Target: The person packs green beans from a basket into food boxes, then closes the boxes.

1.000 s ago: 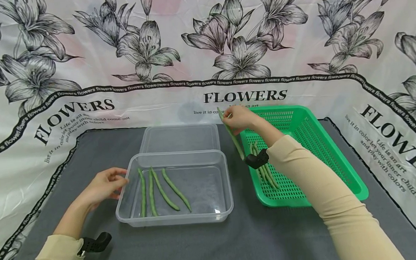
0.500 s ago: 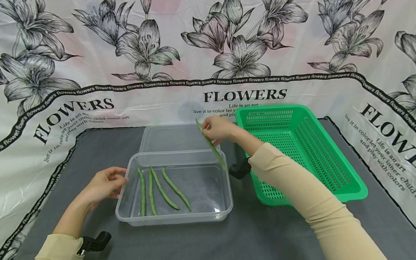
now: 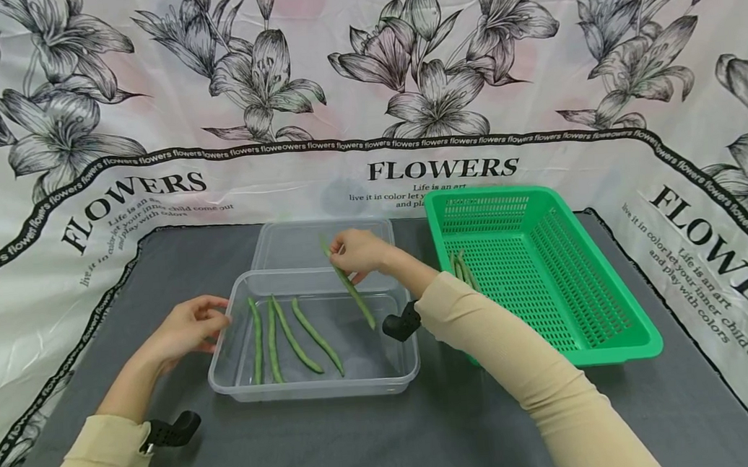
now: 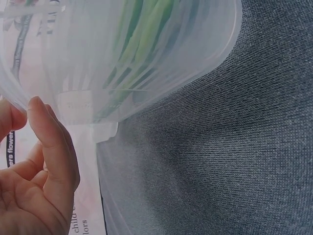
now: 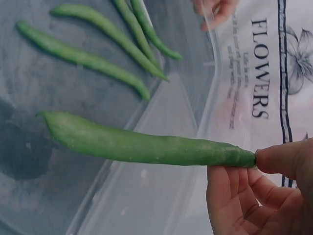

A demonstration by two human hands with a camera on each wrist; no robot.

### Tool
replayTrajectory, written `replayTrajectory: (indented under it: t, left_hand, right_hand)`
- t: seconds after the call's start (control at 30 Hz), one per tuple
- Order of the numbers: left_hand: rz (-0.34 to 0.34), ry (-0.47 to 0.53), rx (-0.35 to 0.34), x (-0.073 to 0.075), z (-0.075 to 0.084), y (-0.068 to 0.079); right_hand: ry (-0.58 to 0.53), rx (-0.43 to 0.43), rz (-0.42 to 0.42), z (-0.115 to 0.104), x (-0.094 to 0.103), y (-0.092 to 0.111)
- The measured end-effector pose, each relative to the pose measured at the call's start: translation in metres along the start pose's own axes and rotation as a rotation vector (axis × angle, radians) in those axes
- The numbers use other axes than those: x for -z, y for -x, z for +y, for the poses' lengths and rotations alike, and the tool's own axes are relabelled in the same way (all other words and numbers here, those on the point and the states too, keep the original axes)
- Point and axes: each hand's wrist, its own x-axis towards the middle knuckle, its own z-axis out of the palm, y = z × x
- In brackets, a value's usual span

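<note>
Now the right hand (image 3: 361, 252) holds its bean (image 3: 356, 295) farther over the container (image 3: 313, 390).

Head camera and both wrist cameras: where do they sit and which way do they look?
Head: on the head, facing forward and down at a clear rectangular plastic box and green perforated plastic basket; left hand, right hand and cream sleeves show.
Left wrist: on that wrist, facing the box's side; the left hand shows.
Right wrist: on that wrist, facing a long green bean; the right hand and part of the left show.
Shared: head and right wrist both show that bean and the four beans in the box.
</note>
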Motion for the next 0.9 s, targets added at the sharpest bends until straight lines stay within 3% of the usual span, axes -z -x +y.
replayTrajectory:
  t: [0.23,0.47,0.9]
  left_hand:
    - [-0.001,0.007,-0.005,0.000,0.000,0.000]
    - [-0.005,0.004,-0.005,0.001,0.001,0.000]
    - [-0.007,0.005,-0.006,0.001,-0.002,-0.002]
  right_hand:
    - [0.034,0.019,-0.033,-0.009,-0.020,-0.004]
    - [-0.006,0.039,-0.067,-0.013,-0.033,-0.005]
    - [0.029,0.016,-0.142,-0.017,-0.059,-0.017]
